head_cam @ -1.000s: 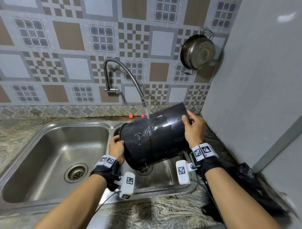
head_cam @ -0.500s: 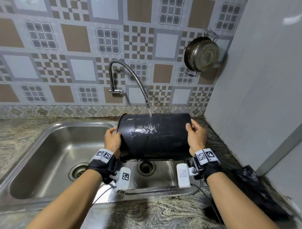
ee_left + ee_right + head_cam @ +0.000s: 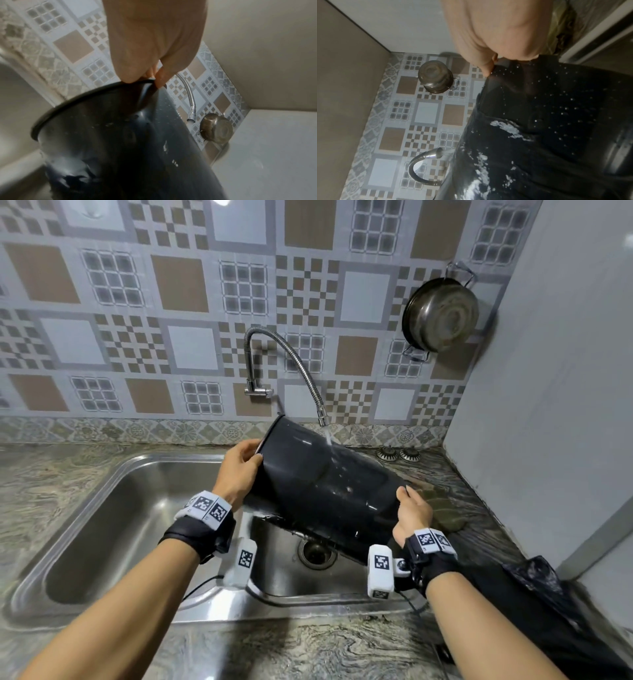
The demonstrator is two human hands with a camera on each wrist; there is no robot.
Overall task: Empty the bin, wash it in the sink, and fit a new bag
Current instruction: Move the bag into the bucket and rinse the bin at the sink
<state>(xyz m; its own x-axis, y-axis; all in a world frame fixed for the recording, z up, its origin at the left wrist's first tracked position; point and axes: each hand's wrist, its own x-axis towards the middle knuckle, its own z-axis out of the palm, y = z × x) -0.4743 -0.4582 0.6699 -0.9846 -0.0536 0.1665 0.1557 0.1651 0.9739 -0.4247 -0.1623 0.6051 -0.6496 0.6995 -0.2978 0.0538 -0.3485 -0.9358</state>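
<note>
Black bin (image 3: 325, 491) was held tilted on its side over the right basin of the sink (image 3: 113, 529), rim end up toward the back left, base end down toward the front right. Left hand (image 3: 238, 470) gripped the rim, thumb outside and fingers (image 3: 160, 77) curled over the edge into the opening, so the bin hung right of and below that hand. Right hand (image 3: 412, 513) gripped the base end with fingers wrapped behind the bottom edge; bin body lay left of and above it. Water from the flexible tap (image 3: 291, 361) hit the bin's upper wall near the middle and ran down; droplets and foam showed on the wall in the right wrist view. Drain (image 3: 317, 553) sat directly below the bin. Steel pan (image 3: 440, 314) hung on the tiled wall near the back right corner. Black bag (image 3: 534, 594) lay crumpled on the counter at the front right edge, beside the right forearm.
</note>
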